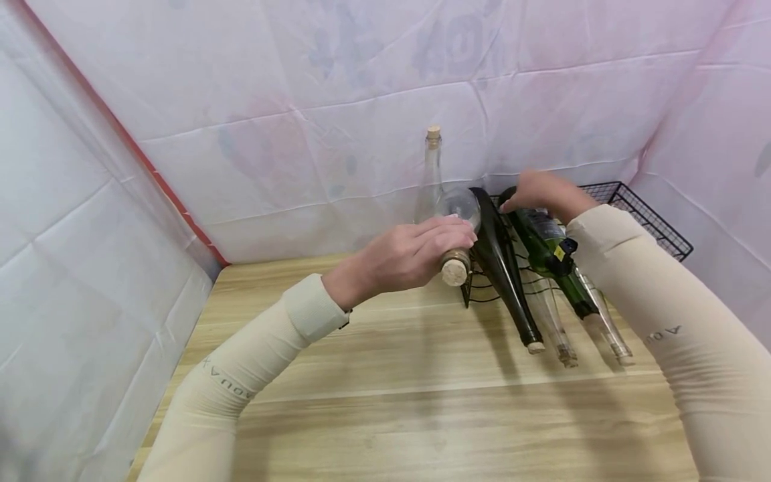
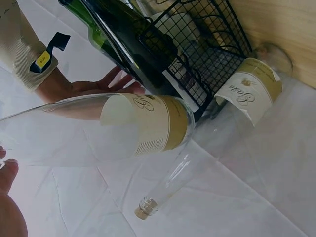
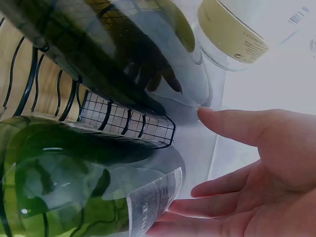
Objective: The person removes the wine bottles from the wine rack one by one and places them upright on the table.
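Observation:
My left hand (image 1: pixel 415 253) grips the neck of a clear, corked glass bottle (image 2: pixel 140 123), lifted and tilted with its cork towards me. The bottle's cream-and-gold label shows in the left wrist view. Beside it, a dark wine bottle (image 1: pixel 501 261) lies in a black wire rack (image 1: pixel 653 221), neck forward. To its right lies a green wine bottle (image 1: pixel 542 237) with a grey label. My right hand (image 3: pixel 276 168) is at the base ends of these two bottles, fingers extended. Its fingertips meet the green bottle's labelled end, and the thumb is close to the dark bottle's base.
A corked clear bottle (image 1: pixel 432 174) stands upright behind my left hand, left of the rack. Lower in the rack, two clear bottles (image 1: pixel 555 321) lie with necks pointing forward. A white sheet (image 1: pixel 361 87) hangs behind the wooden table (image 1: pixel 373 415).

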Motion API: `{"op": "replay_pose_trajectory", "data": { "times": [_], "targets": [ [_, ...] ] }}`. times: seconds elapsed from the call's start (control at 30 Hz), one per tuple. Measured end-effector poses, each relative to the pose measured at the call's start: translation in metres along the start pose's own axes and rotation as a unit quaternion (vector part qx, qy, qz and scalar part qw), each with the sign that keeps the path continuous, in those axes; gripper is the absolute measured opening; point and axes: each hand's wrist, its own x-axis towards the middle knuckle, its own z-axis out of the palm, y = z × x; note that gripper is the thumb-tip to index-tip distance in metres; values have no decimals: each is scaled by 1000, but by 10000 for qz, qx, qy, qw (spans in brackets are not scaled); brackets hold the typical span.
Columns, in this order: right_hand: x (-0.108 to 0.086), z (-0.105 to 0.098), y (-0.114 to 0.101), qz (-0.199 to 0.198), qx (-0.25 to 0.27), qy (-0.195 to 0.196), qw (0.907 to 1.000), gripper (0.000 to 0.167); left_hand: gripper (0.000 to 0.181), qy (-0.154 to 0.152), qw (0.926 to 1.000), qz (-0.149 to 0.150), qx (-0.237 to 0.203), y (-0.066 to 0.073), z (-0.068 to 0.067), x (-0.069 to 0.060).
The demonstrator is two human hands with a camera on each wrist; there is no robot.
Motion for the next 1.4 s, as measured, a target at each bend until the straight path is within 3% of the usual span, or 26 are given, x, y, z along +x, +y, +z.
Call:
{"op": "replay_pose_trajectory", "data": {
  "times": [0.1,0.27,0.43,0.7,0.87,1.13,1.4],
  "targets": [
    [1,0,0,25,-28,-150,9999,52,26,65,9999,-108,-39,-1,-2,0],
    [6,-1,3,-167,-500,-231,9983,38,26,122,9995,-274,-17,-1,-5,-1],
    [7,-1,6,-352,-854,-226,9955,42,29,53,9990,-454,-29,0,-8,-3],
    [9,1,10,-422,-950,-274,9942,36,37,17,9974,-694,-211,-2,-9,-4],
    [9,1,11,-366,-1096,-278,9929,53,43,-21,9960,-870,-187,-4,-9,-6],
    [13,4,12,-297,-1070,-246,9935,40,47,-190,9913,-1243,-379,-9,-13,-14],
    [12,5,12,-188,-1075,-255,9937,51,44,-421,9858,-1578,-385,-15,-17,-23]
  ]
}}
